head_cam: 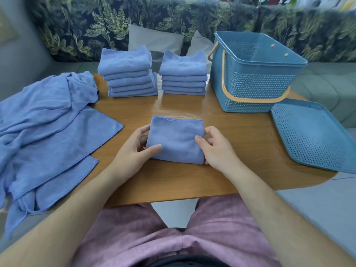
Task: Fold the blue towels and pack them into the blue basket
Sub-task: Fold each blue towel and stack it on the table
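One folded towel (175, 139) is held flat at the middle of the wooden counter (173, 180): a soft, fleecy blue rectangle, a stitched hem seen along its far edge. It is pinched at its left side by the left hand (133, 149), thumb laid on top and fingers (143, 130) curled at the edge, and it is grasped at its right side by the right hand (213, 149) in the same way. Two piles of folded blue towels are seen behind, well apart from the hands: about six layers are counted in the left stack (127, 74), five in the right stack (183, 74). A heap (48, 122) of unfolded blue towels is spread over the counter's left end and spilled past its edge; their number cannot be told. One blue basket (250, 81) is stood at the far right, just beside the right stack, a rectangular tub of perforated plastic with two orange handles (250, 100) folded down. One matching perforated lid (312, 135) is laid flat just beside it, overhanging the counter's right edge. Behind it all, a leaf-print sofa (96, 26) and two grey cushions (154, 38) are made out
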The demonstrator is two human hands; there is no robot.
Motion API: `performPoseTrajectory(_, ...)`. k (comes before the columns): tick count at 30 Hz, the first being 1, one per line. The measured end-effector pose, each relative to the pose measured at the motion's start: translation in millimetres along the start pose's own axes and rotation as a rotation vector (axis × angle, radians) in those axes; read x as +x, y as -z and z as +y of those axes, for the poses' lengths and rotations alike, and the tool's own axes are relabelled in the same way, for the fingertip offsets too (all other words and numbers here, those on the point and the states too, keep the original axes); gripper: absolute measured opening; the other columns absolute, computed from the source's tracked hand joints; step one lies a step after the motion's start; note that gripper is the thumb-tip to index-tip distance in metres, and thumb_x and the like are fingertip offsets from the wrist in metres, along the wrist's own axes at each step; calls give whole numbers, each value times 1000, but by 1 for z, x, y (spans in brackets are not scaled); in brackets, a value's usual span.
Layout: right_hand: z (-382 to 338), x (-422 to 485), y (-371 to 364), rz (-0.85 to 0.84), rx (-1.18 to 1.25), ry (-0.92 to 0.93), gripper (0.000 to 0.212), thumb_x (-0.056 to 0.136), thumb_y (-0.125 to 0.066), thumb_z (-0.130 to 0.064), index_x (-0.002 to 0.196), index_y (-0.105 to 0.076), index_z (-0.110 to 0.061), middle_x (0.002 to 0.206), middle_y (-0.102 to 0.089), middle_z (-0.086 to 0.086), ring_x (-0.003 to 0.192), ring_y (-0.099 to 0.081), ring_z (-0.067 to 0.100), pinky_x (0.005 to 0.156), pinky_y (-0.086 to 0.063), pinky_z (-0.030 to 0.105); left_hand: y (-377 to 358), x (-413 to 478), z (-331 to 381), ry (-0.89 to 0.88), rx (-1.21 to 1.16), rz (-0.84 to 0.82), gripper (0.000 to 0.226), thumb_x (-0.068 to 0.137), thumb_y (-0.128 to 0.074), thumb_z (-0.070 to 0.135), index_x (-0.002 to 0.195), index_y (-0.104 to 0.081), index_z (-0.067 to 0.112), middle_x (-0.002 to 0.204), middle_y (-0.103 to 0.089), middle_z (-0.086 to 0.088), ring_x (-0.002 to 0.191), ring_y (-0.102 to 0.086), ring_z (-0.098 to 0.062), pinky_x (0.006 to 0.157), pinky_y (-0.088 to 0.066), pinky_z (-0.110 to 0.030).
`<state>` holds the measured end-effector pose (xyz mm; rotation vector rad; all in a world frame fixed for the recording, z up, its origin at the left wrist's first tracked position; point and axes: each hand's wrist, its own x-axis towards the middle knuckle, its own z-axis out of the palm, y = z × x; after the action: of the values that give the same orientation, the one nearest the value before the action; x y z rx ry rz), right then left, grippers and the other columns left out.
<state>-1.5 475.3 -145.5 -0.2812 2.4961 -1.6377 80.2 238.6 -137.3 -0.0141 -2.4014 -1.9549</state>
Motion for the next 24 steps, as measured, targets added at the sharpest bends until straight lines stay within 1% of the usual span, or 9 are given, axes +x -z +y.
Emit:
performPoseTrajectory(3,-1,2,0,4,14,-2,5,100,-58,-35,103,-57,-32,80,-76,-6,71,-68,11,70,-52,38,3,3,-10,-52,29,81,79,87,-75,25,151,-31,38,111,-71,-1,102,-69,-22,95,-52,-40)
performPoseTrajectory(5,-2,0,-1,28,20,5,10,99,-59,-35,108,-55,-32,86,-77,-3,80,-71,16,77,-55,39,3,4,-13,-89,44,83,64,89,-73,20,143,-43,39,103,-67,0,86,-66,-33,82,-52,-45)
performPoseTrajectory(8,-8,-5,-1,78,65,12,31,94,-67,-26,114,-43,-31,81,-71,-4,69,-63,8,66,-49,23,-1,6,-17,-127,205,114,31,95,-69,16,119,-65,34,88,-61,12,67,-53,-12,68,-44,-27)
performPoseTrajectory(13,-2,-8,1,-78,-36,132,33,89,-68,-12,105,-58,-39,99,-59,-15,72,-53,5,69,-43,23,-3,7,-18,-180,319,160,26,95,-67,15,116,-71,30,118,-61,18,81,-55,-5,77,-42,-11)
performPoseTrajectory(16,-4,-8,-2,-27,-70,237,36,93,-63,-8,123,-62,-30,123,-55,-21,81,-53,-5,79,-43,18,-3,7,-17,-182,352,195,26,96,-66,16,121,-70,24,122,-58,14,75,-53,-5,77,-43,-11)
performPoseTrajectory(18,-4,-6,-4,-14,-150,246,43,97,-62,-19,139,-55,-27,139,-47,-20,103,-52,-8,94,-41,19,-4,9,-17,-159,404,208,28,98,-64,20,126,-68,22,124,-56,13,75,-53,-6,77,-41,-8)
performPoseTrajectory(20,-1,-3,-6,-4,-311,193,53,99,-60,-35,149,-44,-27,151,-35,-17,130,-43,1,106,-34,21,-4,15,-19,-122,483,217,32,99,-61,26,130,-66,20,129,-54,12,82,-55,-4,81,-40,-7)
performPoseTrajectory(22,2,-3,-9,25,-458,139,54,100,-55,-45,149,-42,-26,156,-26,-11,137,-41,12,107,-37,28,-6,19,-23,-90,562,237,36,100,-58,32,131,-66,16,137,-49,5,108,-56,-9,96,-40,-13)
performPoseTrajectory(24,0,-8,-12,89,-604,183,53,101,-49,-49,149,-44,-27,161,-24,-6,138,-40,22,108,-41,41,-11,18,-24,-124,720,292,39,102,-53,40,129,-67,16,146,-44,-1,128,-46,-20,109,-38,-33)
